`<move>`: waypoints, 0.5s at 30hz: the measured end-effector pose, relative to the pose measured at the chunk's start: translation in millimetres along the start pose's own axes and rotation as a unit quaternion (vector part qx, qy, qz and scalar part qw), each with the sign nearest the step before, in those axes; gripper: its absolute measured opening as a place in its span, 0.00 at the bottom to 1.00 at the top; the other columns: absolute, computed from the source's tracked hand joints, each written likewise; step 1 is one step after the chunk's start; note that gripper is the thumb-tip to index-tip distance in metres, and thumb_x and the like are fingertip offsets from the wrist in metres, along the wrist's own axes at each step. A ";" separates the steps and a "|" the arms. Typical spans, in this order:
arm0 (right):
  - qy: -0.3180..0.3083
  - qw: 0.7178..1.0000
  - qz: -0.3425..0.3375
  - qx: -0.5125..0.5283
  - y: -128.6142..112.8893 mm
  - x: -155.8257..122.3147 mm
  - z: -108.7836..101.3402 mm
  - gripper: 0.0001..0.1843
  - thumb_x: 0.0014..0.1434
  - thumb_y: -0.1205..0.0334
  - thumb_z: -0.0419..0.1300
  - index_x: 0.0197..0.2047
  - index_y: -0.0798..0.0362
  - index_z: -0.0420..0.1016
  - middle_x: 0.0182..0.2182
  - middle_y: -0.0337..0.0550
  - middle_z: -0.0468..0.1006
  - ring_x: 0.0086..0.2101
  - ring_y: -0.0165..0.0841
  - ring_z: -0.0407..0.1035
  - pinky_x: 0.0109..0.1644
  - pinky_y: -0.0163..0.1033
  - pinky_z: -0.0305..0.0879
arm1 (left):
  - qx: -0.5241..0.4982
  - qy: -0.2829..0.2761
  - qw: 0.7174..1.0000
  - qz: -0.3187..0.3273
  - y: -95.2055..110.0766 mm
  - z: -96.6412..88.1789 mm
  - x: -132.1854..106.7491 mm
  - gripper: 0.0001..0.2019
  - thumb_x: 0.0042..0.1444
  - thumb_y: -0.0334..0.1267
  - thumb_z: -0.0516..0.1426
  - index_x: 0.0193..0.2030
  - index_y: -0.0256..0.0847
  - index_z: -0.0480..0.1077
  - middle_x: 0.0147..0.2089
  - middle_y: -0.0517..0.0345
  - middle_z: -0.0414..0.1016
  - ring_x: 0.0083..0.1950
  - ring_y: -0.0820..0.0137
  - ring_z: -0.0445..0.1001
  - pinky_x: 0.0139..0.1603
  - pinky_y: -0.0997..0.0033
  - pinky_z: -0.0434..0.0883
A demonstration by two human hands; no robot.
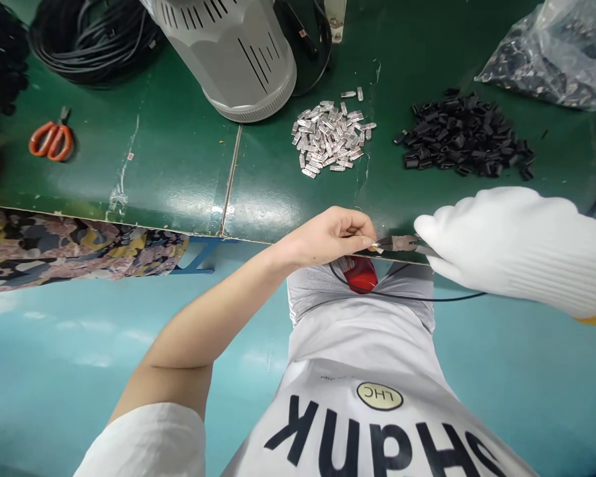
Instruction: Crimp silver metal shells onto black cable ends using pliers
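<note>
BAG: clear plastic bag (551, 56) at 1 o'clock, filled with black sleeves (541, 74) | LEFT: bare left hand (328, 237) pinched on small metal crimp (376, 247) at green bench edge (243, 237) | RIGHT: gloved right hand (506, 245) clenched on pliers (402, 244); jaws at the crimp

— Light?
— Bright, even, apparently overhead; white glare patches along the green bench top (179, 172) and teal floor (94, 360).
— Shadows?
— Soft, short, beside the grey vented housing (228, 53).
— Sharpness?
— Crisp mid-frame, small glints on the steel pliers (400, 243); wide-angle stretching toward the edges.
</note>
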State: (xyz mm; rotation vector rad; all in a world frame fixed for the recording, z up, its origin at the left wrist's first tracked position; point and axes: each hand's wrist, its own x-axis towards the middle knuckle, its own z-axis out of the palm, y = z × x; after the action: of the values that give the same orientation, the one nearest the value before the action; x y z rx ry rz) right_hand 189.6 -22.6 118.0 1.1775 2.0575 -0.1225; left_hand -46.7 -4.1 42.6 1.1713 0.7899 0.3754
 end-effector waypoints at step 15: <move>-0.018 0.997 0.022 0.076 1.4 7.5 1.3 0.18 0.68 0.44 0.47 0.46 0.48 0.66 0.38 0.50 0.74 0.33 0.48 0.72 0.33 0.52 0.66 | 0.013 0.007 1.000 0.021 -9.6 -7.2 -1.7 0.14 0.62 0.47 0.68 0.37 0.37 0.76 0.28 0.63 0.68 0.28 0.77 0.62 0.30 0.75 0.59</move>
State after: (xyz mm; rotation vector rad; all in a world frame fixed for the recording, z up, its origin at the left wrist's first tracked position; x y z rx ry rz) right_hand 189.2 -17.1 112.6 1.3010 2.0174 -0.2812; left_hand -54.2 -3.9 33.2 1.2128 0.7855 0.4084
